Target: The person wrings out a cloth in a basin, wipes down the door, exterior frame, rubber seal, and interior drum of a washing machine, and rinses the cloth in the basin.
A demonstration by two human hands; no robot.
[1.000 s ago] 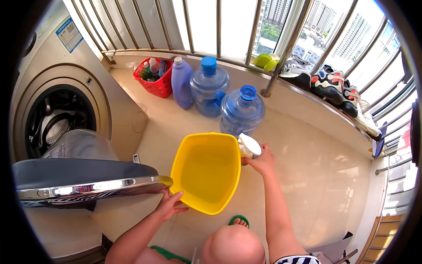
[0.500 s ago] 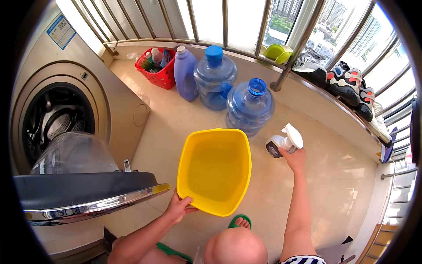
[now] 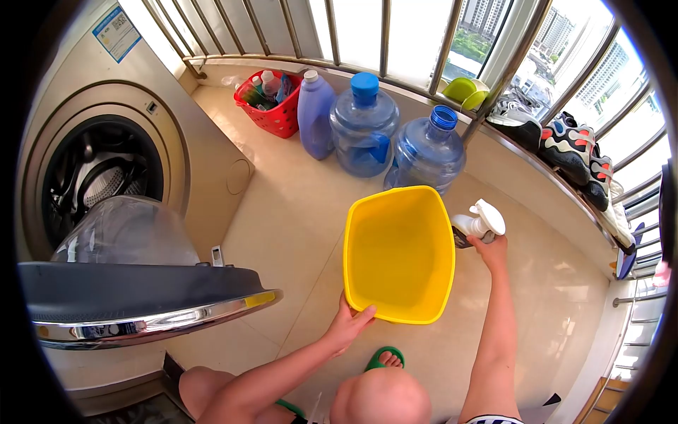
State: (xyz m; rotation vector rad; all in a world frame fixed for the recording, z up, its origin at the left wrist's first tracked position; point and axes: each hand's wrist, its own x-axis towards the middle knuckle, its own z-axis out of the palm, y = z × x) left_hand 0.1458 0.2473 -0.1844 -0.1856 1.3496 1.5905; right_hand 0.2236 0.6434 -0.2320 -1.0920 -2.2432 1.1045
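Note:
A yellow plastic basin (image 3: 400, 261) is tilted so that its bare inside faces me. My left hand (image 3: 347, 326) grips its near left rim, thumb over the edge. To the right, my right hand (image 3: 491, 249) is closed around a white spray bottle (image 3: 477, 225) with a dark label, partly hidden behind the basin's right edge. Just beyond the basin stand two clear blue water jugs: an uncapped jug (image 3: 428, 152) and a jug with a blue cap (image 3: 364, 127).
At the left, a washing machine (image 3: 208, 169) has its round door (image 3: 155, 304) swung open towards me. A purple detergent bottle (image 3: 316, 116) and a red basket (image 3: 272, 116) of bottles stand by the railing. Sneakers (image 3: 568, 148) and green slippers (image 3: 462, 92) rest along the ledge.
The basin and my left hand have moved right, bringing the basin closer to the spray bottle and partly over it. The view has shifted slightly. Both hands keep their hold.

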